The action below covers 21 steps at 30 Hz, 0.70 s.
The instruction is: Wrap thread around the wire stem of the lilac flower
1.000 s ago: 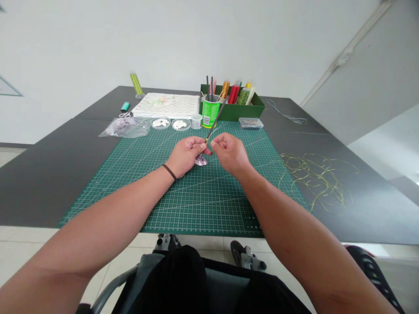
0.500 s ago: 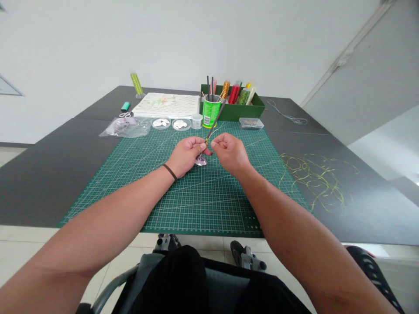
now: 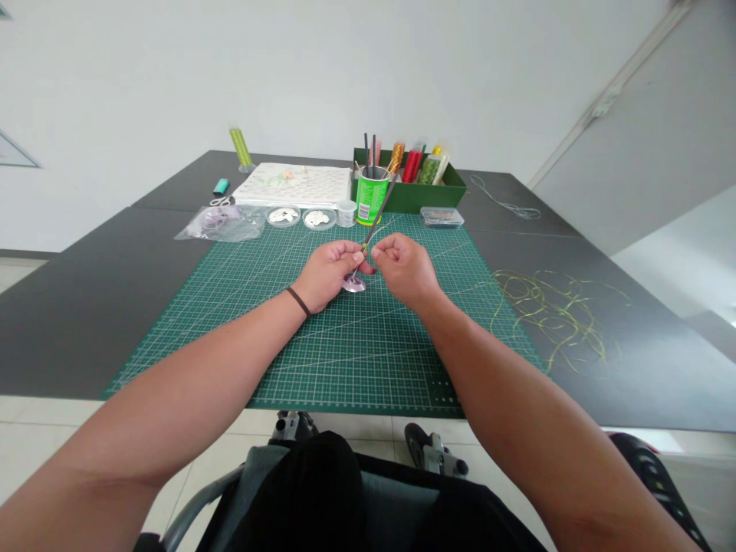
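My left hand (image 3: 326,270) is closed in a pinch around a thin dark stick (image 3: 377,216), which slants up and away to the right. A bit of yellow-green winding (image 3: 364,247) shows on the stick just above the thumb. Below the fingers hangs a shiny pale-lilac petal-like piece (image 3: 355,284), partly covered by the hand. Close on the right, my right hand (image 3: 407,268) is also closed, thumb against forefinger. Whatever it pinches is too fine to make out. Both hands are above the green cutting mat (image 3: 345,368).
Loose yellow-green thread (image 3: 566,314) lies tangled on the right. Behind the hands stand a green can (image 3: 371,199) with sticks, a green box (image 3: 425,201) of coloured tubes, dishes of white pieces (image 3: 316,220), a plastic bag (image 3: 221,222), scissors (image 3: 220,202) and a clear case (image 3: 441,218).
Almost nothing differs. The lilac piece has turned slightly and shows a little more of its surface; both hands keep nearly the same place.
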Motion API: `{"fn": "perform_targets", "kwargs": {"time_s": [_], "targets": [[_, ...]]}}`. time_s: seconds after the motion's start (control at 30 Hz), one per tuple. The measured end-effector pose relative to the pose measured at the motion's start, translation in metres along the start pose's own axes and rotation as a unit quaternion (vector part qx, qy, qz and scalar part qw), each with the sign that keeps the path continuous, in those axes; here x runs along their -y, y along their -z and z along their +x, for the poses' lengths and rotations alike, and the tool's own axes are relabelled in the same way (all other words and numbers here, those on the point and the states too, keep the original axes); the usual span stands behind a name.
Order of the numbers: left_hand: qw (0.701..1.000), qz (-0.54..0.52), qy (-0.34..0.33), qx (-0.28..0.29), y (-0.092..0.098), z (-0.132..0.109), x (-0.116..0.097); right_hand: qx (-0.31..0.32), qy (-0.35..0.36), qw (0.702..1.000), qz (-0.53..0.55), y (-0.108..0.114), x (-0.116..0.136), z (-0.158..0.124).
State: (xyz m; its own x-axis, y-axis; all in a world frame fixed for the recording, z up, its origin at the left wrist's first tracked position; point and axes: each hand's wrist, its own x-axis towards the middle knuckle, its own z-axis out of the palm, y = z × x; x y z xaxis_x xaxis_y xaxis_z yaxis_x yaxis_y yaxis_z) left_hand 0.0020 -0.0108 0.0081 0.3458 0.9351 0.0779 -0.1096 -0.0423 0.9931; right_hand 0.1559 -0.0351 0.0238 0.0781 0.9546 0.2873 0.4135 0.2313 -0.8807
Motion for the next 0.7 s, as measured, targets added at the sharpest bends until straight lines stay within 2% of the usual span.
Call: {"fn": "perform_targets", "kwargs": {"time_s": [0.17,0.3,0.53,0.7], "targets": [[0.999,-0.025,0.002,0.031,0.0006,-0.0002,0.0001,0.006,-0.006,1.000,0.024,0.0007,-0.0031,0.0004],[0.997,-0.044,-0.010,0.056,0.0016,-0.0005,0.0016,0.030,-0.035,0.995,0.093,-0.0006,-0.0047,0.0018],[0.992,-0.066,-0.034,0.098,0.0032,-0.0002,0.0044,0.082,-0.100,0.969,0.213,0.0001,0.0002,0.0029],[0.980,-0.130,0.008,0.148,0.0062,-0.0018,0.0017,0.136,-0.125,0.945,0.271,0.0051,-0.0004,0.0015]]}}
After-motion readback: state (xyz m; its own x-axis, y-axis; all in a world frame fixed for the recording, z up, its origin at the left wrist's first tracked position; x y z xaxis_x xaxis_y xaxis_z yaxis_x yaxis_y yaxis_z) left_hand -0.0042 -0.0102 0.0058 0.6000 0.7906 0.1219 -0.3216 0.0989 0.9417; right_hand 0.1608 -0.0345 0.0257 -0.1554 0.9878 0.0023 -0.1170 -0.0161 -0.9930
